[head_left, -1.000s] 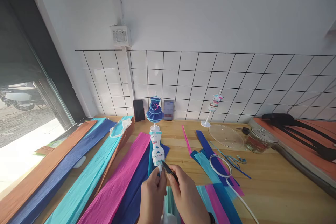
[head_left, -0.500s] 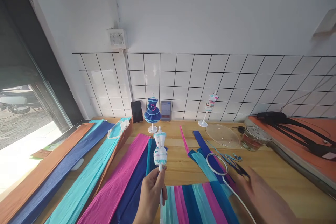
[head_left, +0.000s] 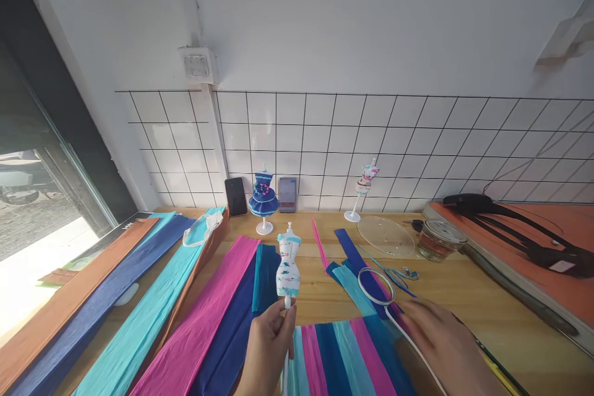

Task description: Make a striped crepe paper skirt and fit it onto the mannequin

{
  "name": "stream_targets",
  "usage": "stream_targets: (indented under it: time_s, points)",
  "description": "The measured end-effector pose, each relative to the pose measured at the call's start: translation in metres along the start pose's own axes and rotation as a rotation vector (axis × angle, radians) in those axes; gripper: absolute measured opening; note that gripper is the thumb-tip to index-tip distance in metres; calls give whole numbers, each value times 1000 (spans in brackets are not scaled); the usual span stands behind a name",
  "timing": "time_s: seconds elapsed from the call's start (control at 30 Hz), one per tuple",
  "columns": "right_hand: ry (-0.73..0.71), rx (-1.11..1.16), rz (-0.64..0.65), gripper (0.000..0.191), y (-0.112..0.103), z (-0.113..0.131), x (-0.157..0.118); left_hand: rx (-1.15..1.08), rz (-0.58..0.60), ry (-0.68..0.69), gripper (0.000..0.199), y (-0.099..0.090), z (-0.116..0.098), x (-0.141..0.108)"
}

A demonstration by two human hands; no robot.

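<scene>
My left hand (head_left: 271, 340) is closed round the thin white pole of a miniature dress form (head_left: 288, 265) and holds it upright. White paper or cloth with pink and turquoise marks wraps the form's body. My right hand (head_left: 439, 337) is low over the table at the right, fingers stretched out towards the crepe strips and slightly blurred. Beside it stands a white ring on a cable (head_left: 377, 286). A dark and yellow tool (head_left: 496, 365) lies partly hidden behind that hand. Below the form spreads a striped crepe piece (head_left: 327, 356) in turquoise, pink and blue.
Long crepe strips, including a pink one (head_left: 204, 315), cover the left side. Behind stand a dressed blue form (head_left: 263, 198), another form (head_left: 364, 185) and two phones, one a black phone (head_left: 236, 196). A clear lid (head_left: 385, 236), a glass jar (head_left: 440, 240) and an orange bag (head_left: 524, 229) lie right.
My right hand has moved away from a dark pointed tool, which now lies to its right. The dress form in my left hand has turned slightly and shifted right. The view has swung a little right.
</scene>
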State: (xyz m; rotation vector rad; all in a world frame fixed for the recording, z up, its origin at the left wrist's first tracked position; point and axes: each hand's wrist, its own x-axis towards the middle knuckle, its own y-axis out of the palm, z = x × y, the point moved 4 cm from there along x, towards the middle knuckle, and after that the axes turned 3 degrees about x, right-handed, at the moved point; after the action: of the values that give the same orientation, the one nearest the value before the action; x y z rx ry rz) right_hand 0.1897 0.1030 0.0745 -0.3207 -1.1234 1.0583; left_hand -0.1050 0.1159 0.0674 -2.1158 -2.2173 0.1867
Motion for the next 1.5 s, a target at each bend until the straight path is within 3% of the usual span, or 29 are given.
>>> stream_targets:
  time_s: [0.17, 0.23, 0.33, 0.43, 0.57, 0.73, 0.93, 1.0, 1.23, 1.4, 1.5]
  points:
    - [-430, 117, 48, 15, 32, 126, 19, 63, 19, 16, 49, 2, 7, 0]
    - [-526, 114, 85, 19, 38, 156, 25, 58, 42, 20, 46, 3, 5, 0]
    - [-673, 52, 143, 25, 44, 175, 34, 34, 149, 31, 41, 5, -3, -2]
    - [-806, -22, 170, 30, 50, 175, 40, 8, 264, 11, 39, 7, -12, -5]
    - [-898, -59, 190, 31, 53, 168, 41, -26, 332, -10, 39, 8, -17, -9]
    - [-945, -90, 258, 30, 55, 163, 38, 21, 382, -36, 38, 9, -6, -7]
    - [-1102, -167, 214, 27, 58, 159, 33, 65, 452, -31, 32, 13, 4, -6]
    - [-1132, -206, 254, 26, 60, 156, 33, 77, 473, -29, 30, 13, 4, -6]
    - [-997, -203, 585, 16, 70, 148, 43, 100, 566, -54, 31, 11, 7, -10]
    - [-889, -16, 818, 18, 62, 150, 52, 96, 624, -81, 36, 8, 5, -12]
    - [-774, 123, 891, 23, 54, 150, 56, 90, 654, -104, 37, 8, 0, -13]
